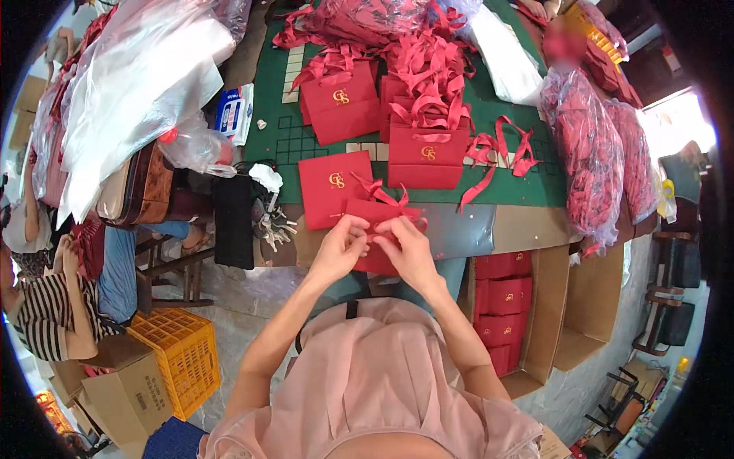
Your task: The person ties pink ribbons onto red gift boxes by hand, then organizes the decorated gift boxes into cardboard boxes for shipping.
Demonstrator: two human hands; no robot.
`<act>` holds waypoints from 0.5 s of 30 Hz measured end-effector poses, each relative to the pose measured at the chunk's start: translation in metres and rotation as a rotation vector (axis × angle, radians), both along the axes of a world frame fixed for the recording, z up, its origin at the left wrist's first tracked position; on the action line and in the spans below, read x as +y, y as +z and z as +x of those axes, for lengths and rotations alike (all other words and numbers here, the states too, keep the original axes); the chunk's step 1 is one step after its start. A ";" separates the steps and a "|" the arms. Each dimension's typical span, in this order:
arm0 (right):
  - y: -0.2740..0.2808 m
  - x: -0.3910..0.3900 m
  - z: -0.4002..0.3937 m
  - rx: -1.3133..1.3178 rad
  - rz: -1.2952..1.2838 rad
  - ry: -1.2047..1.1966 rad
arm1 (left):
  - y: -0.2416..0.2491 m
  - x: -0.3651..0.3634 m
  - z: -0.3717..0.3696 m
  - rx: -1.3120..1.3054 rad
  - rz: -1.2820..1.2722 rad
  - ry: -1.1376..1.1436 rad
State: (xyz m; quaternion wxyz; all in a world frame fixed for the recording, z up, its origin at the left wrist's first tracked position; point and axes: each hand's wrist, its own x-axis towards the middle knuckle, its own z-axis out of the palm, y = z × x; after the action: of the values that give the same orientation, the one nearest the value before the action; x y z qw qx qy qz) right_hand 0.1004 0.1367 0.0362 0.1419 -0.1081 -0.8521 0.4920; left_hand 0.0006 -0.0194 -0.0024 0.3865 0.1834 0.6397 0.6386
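Note:
Both of my hands meet over a red bag at the table's near edge. My left hand pinches red ribbon at the bag's top. Close beside it, my right hand has its fingers closed on the same ribbon. Some ribbon loops rise just beyond my fingertips. Behind my left hand lies a flat red bag with a gold logo. Farther back are stacked red bags with ribbon handles and another red bag. Loose red ribbons lie to the right.
Green mat, black pouch and keys lie left. Plastic-wrapped bundles stand right. A cardboard box of red bags is below right. A person in a striped top sits left, near a yellow crate.

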 end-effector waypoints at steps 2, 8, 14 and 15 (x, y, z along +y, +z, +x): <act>0.000 0.002 0.002 0.000 0.006 0.000 | 0.010 -0.002 -0.001 -0.031 -0.038 -0.009; 0.001 0.002 0.000 -0.062 0.058 -0.004 | 0.002 0.008 -0.003 -0.019 0.020 0.076; -0.015 -0.007 -0.017 -0.085 0.168 -0.170 | 0.028 0.016 -0.027 0.708 -0.321 0.123; -0.020 -0.008 -0.019 -0.053 0.215 -0.235 | 0.025 0.015 -0.033 0.906 -0.345 0.088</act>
State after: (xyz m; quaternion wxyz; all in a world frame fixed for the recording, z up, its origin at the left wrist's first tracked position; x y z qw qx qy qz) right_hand 0.0813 0.1287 0.0167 0.1869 -0.2044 -0.8847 0.3750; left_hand -0.0324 -0.0048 0.0226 0.0664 0.3491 0.8474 0.3946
